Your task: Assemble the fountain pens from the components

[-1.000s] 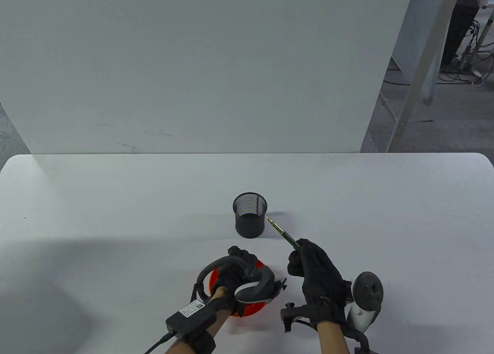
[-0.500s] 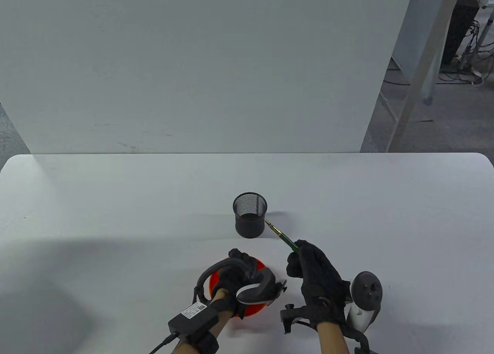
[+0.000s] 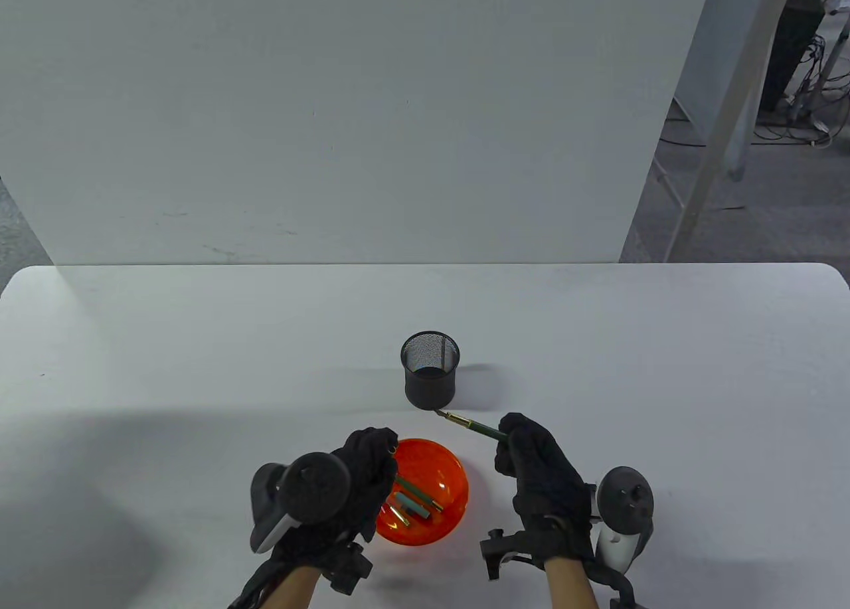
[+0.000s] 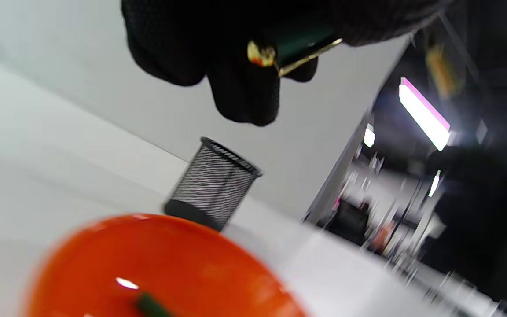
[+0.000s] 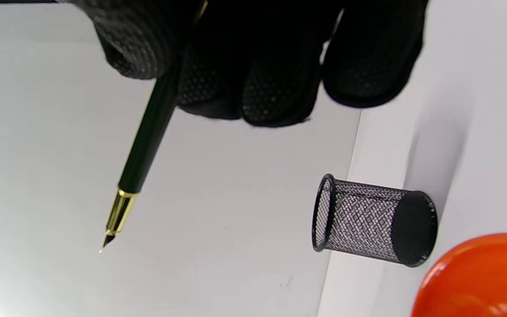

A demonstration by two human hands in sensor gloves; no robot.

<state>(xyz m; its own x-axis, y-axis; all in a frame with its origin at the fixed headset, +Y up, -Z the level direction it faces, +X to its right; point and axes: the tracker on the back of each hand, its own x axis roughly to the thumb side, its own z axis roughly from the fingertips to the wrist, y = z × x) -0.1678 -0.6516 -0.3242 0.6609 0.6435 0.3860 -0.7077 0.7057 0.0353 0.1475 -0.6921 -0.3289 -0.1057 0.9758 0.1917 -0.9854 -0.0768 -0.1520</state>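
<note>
My right hand (image 3: 510,438) grips a dark green pen body (image 3: 479,428) with a gold nib pointing left, toward the foot of the black mesh pen cup (image 3: 430,370). In the right wrist view the pen (image 5: 148,127) slants down from my fingers, nib bare. My left hand (image 3: 377,448) hovers over the left rim of the orange bowl (image 3: 461,483) and pinches a dark green cap with a gold clip (image 4: 299,44). Several green and gold pen parts (image 3: 415,503) lie in the bowl.
The mesh cup also shows in the left wrist view (image 4: 211,185) and the right wrist view (image 5: 368,220). The white table (image 3: 199,370) ends at a white panel behind. The bowl shows in the left wrist view (image 4: 156,264).
My left hand has come up out of the bowl, turned over and shifted left, now holding the cap. My right hand has swung the pen's nib down and to the left.
</note>
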